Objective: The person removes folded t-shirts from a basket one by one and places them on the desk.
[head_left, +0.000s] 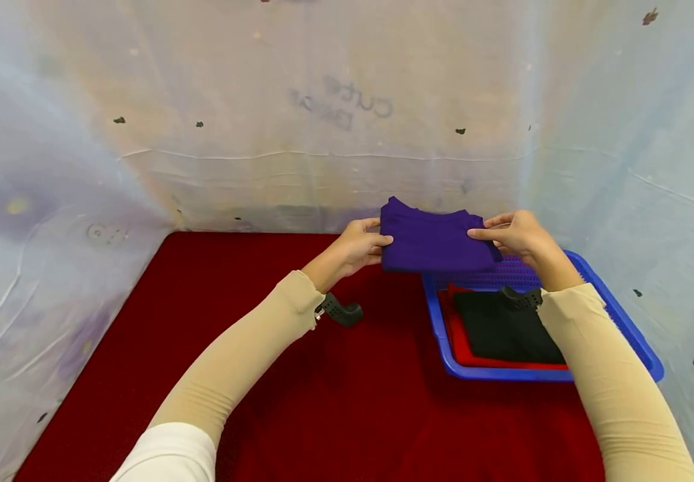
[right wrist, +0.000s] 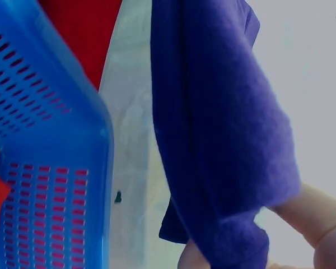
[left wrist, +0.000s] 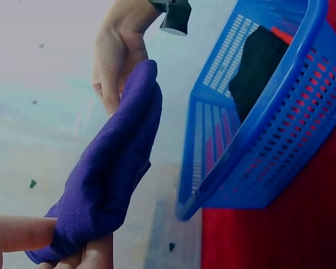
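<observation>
A folded purple cloth garment (head_left: 434, 241) is held up in the air between both hands, its upper edge uneven. My left hand (head_left: 359, 246) pinches its left end, thumb in front and fingers behind. At the opposite end my right hand (head_left: 518, 235) grips it the same way. In the left wrist view the purple garment (left wrist: 109, 168) shows as a thick, layered fold, with the blue basket beside it. The right wrist view shows the layers of the garment (right wrist: 218, 123) hanging close to the basket's rim.
A blue plastic basket (head_left: 506, 376) with perforated walls stands at the right, below the right forearm. Inside lie a folded black cloth (head_left: 506, 328) and a red cloth (head_left: 457, 335) under it. Dark red fabric (head_left: 347, 402) covers the table; pale patterned sheeting (head_left: 262, 100) surrounds it.
</observation>
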A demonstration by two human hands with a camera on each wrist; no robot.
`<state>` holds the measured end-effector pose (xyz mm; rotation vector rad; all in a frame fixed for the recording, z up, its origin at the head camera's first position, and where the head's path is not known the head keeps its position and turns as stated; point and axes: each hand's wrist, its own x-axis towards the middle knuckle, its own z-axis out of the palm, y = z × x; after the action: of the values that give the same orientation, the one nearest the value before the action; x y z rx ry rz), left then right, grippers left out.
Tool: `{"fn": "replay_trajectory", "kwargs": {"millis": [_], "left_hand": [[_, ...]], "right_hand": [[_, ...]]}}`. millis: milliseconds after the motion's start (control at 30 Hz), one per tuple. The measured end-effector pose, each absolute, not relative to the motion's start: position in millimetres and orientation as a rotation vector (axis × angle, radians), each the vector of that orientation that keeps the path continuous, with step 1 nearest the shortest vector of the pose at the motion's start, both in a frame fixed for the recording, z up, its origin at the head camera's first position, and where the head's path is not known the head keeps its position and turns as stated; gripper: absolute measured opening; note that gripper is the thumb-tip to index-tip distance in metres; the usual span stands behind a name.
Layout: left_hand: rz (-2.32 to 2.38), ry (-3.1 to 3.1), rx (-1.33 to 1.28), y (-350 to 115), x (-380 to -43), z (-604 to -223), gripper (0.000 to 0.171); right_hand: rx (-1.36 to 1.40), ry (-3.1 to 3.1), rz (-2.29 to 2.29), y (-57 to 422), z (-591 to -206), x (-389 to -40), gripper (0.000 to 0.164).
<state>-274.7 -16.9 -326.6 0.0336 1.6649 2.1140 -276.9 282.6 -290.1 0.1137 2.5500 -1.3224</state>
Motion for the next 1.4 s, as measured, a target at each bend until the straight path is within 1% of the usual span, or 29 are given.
{"fn": "replay_trajectory", "kwargs": {"millis": [300,567,833,1067,1400], "left_hand": [[2.103,1.69,-0.006,-48.1,-277.8,-323.0,0.063],[2.09,1.719,-0.001,-73.0,-281.8,-322.9,0.063],[2.048,1.757,-0.014,-97.4,-288.0,-328.4,0.063],[2.011,1.783,-0.048,-117.9,-292.4,-336.1,0.065],[1.992,1.804,-0.101,-141.5,-297.4,-345.1,0.066]], "right_hand": [[0.119,2.527,-1.376,252.3,-291.0,-286.9,0.077],[0.126,2.51,-1.418,226.5,-295.6,-297.7,0.07],[0.107,2.531,-1.39,202.2,-301.9,-307.5,0.066],[0.077,2.547,-1.394,180.1,-310.8,-313.5,0.06],[0.039,2.547,-1.396,152.4,-324.1,-320.1,0.059]]}}
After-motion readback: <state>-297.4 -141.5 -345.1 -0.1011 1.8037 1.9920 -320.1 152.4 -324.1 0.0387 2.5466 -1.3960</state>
